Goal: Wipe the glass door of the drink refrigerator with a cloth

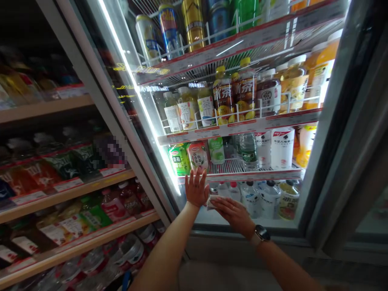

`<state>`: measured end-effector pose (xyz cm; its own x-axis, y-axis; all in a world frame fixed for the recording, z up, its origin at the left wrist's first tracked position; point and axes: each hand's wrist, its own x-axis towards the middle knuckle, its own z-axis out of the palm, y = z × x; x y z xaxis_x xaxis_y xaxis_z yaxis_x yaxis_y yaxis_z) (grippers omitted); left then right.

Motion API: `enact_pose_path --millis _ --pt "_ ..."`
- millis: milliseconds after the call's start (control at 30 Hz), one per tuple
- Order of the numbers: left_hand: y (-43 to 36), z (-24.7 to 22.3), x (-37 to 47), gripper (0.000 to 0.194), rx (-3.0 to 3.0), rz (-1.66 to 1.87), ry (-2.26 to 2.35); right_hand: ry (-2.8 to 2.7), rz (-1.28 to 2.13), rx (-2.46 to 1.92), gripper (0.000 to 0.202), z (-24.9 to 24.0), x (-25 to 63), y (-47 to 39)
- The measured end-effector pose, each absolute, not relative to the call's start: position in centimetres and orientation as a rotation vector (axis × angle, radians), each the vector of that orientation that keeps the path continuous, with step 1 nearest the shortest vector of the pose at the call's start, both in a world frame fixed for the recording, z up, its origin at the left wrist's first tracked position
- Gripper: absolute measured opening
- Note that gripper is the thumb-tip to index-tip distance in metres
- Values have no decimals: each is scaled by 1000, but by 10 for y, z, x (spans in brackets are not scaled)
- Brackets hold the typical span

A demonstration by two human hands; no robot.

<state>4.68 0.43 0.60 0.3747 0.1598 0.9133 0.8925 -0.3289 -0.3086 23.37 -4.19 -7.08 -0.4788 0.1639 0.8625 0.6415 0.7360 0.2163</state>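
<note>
My left hand has its fingers spread, palm toward the glass door of a lit drinks fridge. It is in front of the lower shelf edge, just below a green drink pack and a red-labelled bottle. Beside it on the right, my right hand lies flat over a white cloth. Only one end of the cloth shows past the fingertips; the rest is under the hand. A dark watch is on my right wrist.
Behind the glass stand iced tea bottles, white bottles, cans and a bottom row of clear bottles. The fridge's frame borders the right. An open wooden shelf with drink bottles stands at left.
</note>
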Motion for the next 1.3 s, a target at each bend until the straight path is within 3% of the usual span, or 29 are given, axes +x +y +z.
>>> enact_pose_path --millis 167,333,467,733,1000,1167,1300 --pt "4 6 46 62 -1726 -1032 -916 -1909 -726 -707 40 -39 266 -40" --pt "6 2 44 62 -1740 -1016 -937 -1286 -782 -953 56 1 292 -27" --pt "8 0 43 62 -1735 -1029 -939 -1044 -725 -995 58 14 283 -20" --pt "5 3 46 59 -1731 -1012 -942 -1416 -697 -888 58 -17 221 -31" --pt "7 2 43 63 -1718 -1007 -929 -1878 -679 -650 38 -62 221 -41" --pt "8 2 43 61 -1713 -996 -946 -1911 -701 -713 40 -47 261 -43" --pt "-2 11 47 63 -1738 -999 -905 -1518 -751 -909 53 -12 295 -37"
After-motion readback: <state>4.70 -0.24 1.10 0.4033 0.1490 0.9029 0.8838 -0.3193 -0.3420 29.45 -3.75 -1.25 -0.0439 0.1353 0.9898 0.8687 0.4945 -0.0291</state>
